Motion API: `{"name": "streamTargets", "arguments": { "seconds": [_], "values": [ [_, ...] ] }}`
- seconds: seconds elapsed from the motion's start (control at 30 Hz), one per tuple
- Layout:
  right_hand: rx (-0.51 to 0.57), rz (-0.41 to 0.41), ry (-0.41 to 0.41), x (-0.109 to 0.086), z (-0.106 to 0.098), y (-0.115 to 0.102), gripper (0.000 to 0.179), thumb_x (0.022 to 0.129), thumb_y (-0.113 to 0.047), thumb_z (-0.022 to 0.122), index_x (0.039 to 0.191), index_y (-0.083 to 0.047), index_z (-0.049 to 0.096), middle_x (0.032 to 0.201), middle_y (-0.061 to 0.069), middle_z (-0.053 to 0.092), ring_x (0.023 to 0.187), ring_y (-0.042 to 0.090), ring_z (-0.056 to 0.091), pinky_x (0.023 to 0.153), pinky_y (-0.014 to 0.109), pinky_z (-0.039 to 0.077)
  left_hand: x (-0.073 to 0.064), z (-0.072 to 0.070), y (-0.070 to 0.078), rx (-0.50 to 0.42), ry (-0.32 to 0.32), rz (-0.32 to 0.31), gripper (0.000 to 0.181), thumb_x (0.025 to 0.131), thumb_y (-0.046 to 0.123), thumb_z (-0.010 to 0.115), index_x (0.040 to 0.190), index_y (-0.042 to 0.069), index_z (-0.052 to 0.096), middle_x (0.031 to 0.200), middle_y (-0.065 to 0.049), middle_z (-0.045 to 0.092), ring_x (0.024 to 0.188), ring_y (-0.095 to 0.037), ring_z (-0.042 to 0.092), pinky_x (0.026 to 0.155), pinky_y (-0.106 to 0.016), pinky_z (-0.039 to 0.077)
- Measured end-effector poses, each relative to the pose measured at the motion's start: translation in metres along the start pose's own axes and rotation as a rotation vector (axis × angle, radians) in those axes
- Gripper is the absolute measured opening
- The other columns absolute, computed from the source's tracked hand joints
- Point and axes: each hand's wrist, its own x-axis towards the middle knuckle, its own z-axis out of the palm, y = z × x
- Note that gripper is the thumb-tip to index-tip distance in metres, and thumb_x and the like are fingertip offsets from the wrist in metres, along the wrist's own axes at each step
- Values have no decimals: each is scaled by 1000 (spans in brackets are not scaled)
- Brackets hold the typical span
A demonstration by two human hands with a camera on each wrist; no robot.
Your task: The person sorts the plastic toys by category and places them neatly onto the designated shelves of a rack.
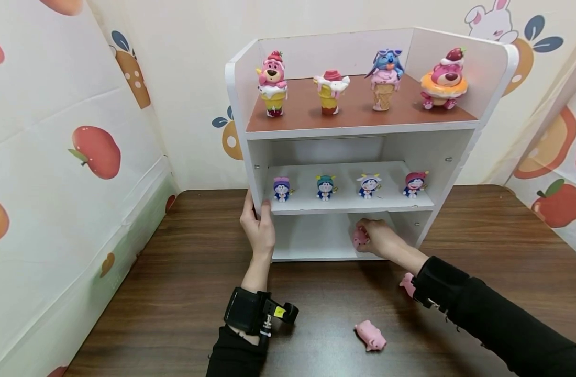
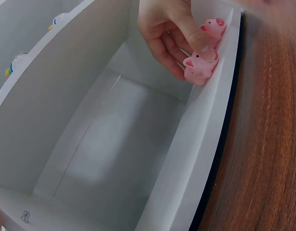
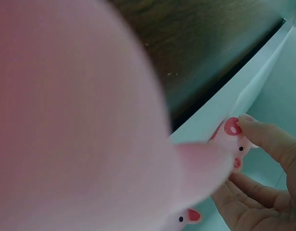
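Observation:
My right hand (image 1: pixel 383 240) reaches into the bottom level of the white shelf unit (image 1: pixel 351 131) and pinches a pink toy pig (image 2: pixel 200 67) low over the bottom board, near its front edge. Just beyond it, a second toy pig (image 2: pixel 213 30) stands on the same board. In the right wrist view, thumb and fingers are on either side of the held pig's head. My left hand (image 1: pixel 261 230) grips the unit's left side panel, thumb in front. On the table lie a toy pig (image 1: pixel 370 335) and, partly behind the right sleeve, another toy pig (image 1: pixel 407 284).
Along the middle board stand several small blue figures, among them a white-hatted figure (image 1: pixel 368 186). The top board holds several larger figures, including a pink bear in an orange ring (image 1: pixel 443 81). Brown wood table (image 1: pixel 184 272) surrounds the unit, with printed sheets (image 1: pixel 57 131) behind and beside it.

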Motion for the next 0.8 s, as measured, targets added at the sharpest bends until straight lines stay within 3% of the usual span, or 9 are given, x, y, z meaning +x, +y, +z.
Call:
{"name": "streamTargets", "arguments": {
  "seconds": [0.27,0.47,0.8],
  "values": [
    [25,22,-22,-1,-2,-2,46,70,-5,72,106,13,50,87,17,56,75,23,50,66,37,46,1,2,29,16,-6,-33,42,80,-13,42,121,-14,43,120,-27,49,111,-29,46,91,-43,37],
    [47,43,-15,-6,-11,-4,51,71,-9,73,110,13,50,92,22,57,79,28,54,67,38,47,1,2,31,17,-4,-22,41,79,-13,42,121,-14,44,119,-27,49,110,-30,47,91,-44,37],
    [-24,-29,48,-34,-22,-11,39,72,-9,72,100,13,56,85,20,61,72,25,58,63,38,49,1,2,30,6,-9,-25,43,80,-13,41,122,-14,42,121,-26,48,112,-30,46,91,-42,37]
  ]
}}
